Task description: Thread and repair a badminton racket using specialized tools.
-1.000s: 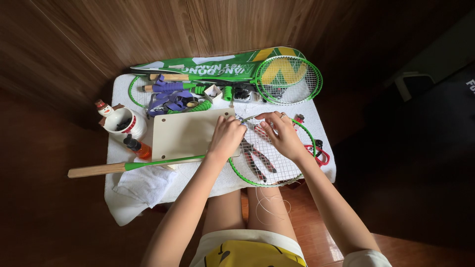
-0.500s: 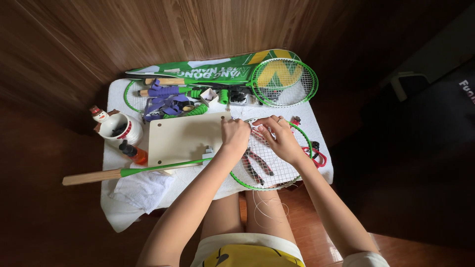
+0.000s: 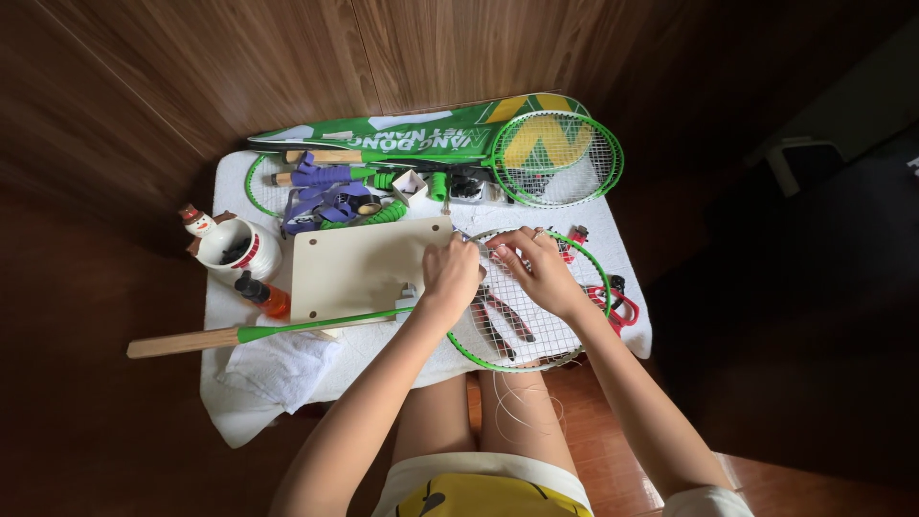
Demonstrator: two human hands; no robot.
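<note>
Here, looking straight down from the head camera, I see both bare hands resting on the strung head of a green-framed badminton racket with a pale wooden handle (image 3: 522, 330). The racket lies across a small table draped in a white cloth (image 3: 613, 225), its handle reaching out to the left past the table edge and its head sitting at the near right, above the person's knees. The left hand (image 3: 450, 276) is curled over the upper left rim of the racket head, fingers bent and pressed onto the frame and strings. The right hand (image 3: 536, 268) lies just beside it on the string bed, fingers drawn together near the top rim; I cannot tell whether they pinch a string. Loose pale string (image 3: 522, 397) trails off the near rim toward the lap.

Dark-handled pliers (image 3: 503, 321) lie under the strings, just below the hands. A flat cream board (image 3: 359, 268) sits immediately left of the left hand. Red-handled scissors (image 3: 617, 304) lie right of the racket head. A second green racket on a green cover (image 3: 555, 158) lies at the far side, well apart. A white mug (image 3: 239, 251) stands far left.
</note>
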